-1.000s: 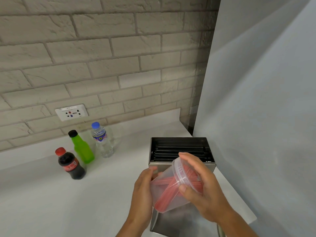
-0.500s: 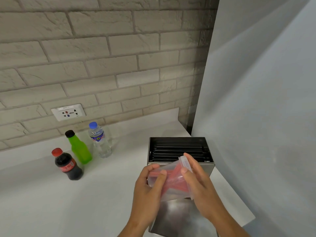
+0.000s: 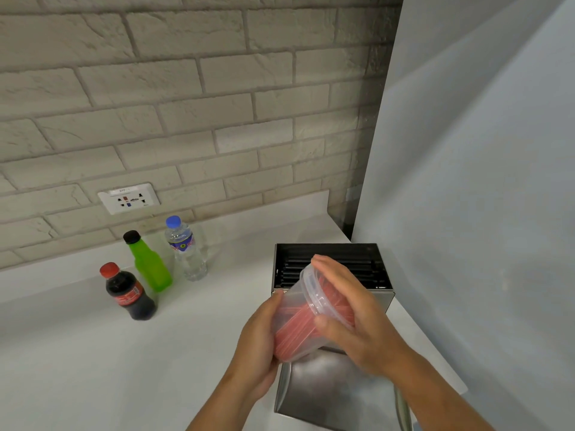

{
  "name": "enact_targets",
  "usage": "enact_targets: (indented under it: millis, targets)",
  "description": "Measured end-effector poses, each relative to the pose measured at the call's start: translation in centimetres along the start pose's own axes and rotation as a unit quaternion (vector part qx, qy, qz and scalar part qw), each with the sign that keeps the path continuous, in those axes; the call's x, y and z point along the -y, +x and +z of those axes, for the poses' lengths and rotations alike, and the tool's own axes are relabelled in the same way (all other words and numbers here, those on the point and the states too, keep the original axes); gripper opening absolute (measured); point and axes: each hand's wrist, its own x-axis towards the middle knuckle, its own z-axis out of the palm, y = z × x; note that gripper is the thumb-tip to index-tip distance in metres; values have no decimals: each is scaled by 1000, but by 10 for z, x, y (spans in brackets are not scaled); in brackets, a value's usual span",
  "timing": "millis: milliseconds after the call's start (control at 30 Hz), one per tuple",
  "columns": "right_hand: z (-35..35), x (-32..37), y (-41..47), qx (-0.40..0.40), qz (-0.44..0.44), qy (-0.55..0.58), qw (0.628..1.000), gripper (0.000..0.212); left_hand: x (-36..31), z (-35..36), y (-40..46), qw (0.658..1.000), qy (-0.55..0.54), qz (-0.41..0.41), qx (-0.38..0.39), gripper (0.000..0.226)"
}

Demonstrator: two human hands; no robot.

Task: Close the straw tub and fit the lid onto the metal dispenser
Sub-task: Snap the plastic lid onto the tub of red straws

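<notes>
A clear plastic straw tub (image 3: 295, 325) full of red straws is tilted on its side above the counter, its clear lid (image 3: 312, 289) facing up and to the right. My left hand (image 3: 258, 340) cups the tub's base and side. My right hand (image 3: 351, 312) lies flat over the lid with fingers wrapped round its rim. Behind the tub stands the open metal dispenser (image 3: 379, 293), black straws showing inside its top. A flat metal lid (image 3: 326, 387) lies on the counter in front of it, under my hands.
Three bottles stand at the left on the white counter (image 3: 93, 353): a cola bottle (image 3: 129, 293), a green bottle (image 3: 149, 262) and a water bottle (image 3: 185, 248). A wall socket (image 3: 129, 198) sits in the brick wall. A grey panel (image 3: 482, 213) borders the right side.
The tub has turned in my hands from a flatter, more hidden pose to tilted with the lid facing up-right. My right hand now covers the lid.
</notes>
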Motion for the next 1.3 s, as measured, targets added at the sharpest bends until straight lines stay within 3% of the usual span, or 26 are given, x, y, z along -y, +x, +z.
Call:
enact_targets:
  millis: [167, 333, 533, 700, 867, 967, 1067, 1200, 1300]
  targets:
    - [14, 4, 7, -31, 106, 95, 989, 61, 9, 7, -5, 986, 54, 110, -111, 43]
    - [6, 2, 2, 24, 77, 97, 992, 74, 1, -1, -6, 993, 14, 83, -85, 44]
    - [15, 3, 5, -66, 83, 119, 987, 62, -1, 7, -16, 986, 70, 109, -104, 57]
    - [9, 4, 6, -54, 141, 153, 977, 78, -4, 4, -16, 998, 15, 32, -61, 52]
    - [7, 3, -3, -31, 154, 238, 959, 90, -1, -7, -14, 991, -122, -45, -27, 62]
    - [14, 2, -6, -63, 156, 247, 954, 74, 3, -5, -16, 999, -14, -2, -40, 50]
    - [13, 2, -8, -102, 159, 254, 949, 82, 0, 0, -20, 979, 160, 107, -63, 41]
    - [19, 1, -7, -103, 159, 254, 948, 86, -12, 12, -24, 968, 174, 177, -39, 38]
    - [27, 1, -5, -117, 151, 241, 952, 89, -14, 21, -27, 972, 153, 179, -16, 62]
